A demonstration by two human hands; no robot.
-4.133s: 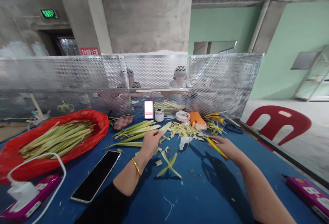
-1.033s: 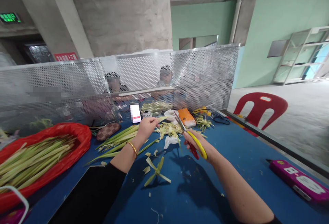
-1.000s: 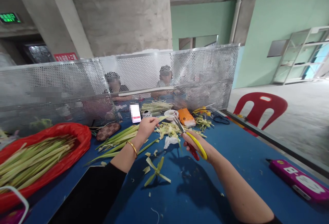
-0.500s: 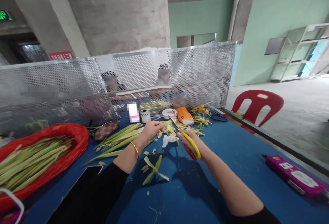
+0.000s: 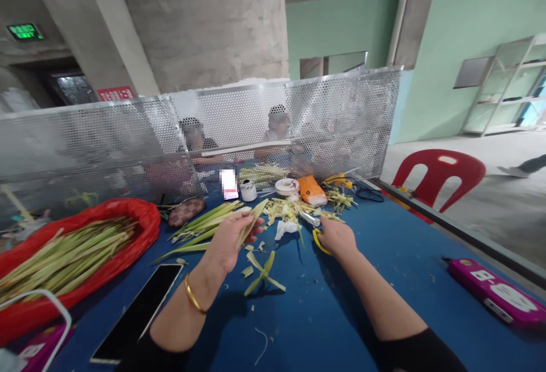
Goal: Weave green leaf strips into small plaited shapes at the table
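My left hand, with a gold bangle at its wrist, is closed around a folded pale green leaf strip. My right hand grips the yellow handle of a pair of scissors, held low beside the scraps with the blades pointing away to the left. Between and below the hands lies a star-shaped piece of knotted leaf on the blue table. Just beyond the scissors is a heap of leaf clippings, with a crumpled white tissue in front of it.
A red bag of leaf strips stands left, near a dark tablet. Long green leaves, a white jar, a tape roll and an orange packet line the back before a perforated screen. A purple device lies right.
My left hand has come nearer and now shows a leaf strip upright in it. The scissors, raised before, have been lowered to the table beside the scraps. The view has turned slightly left.
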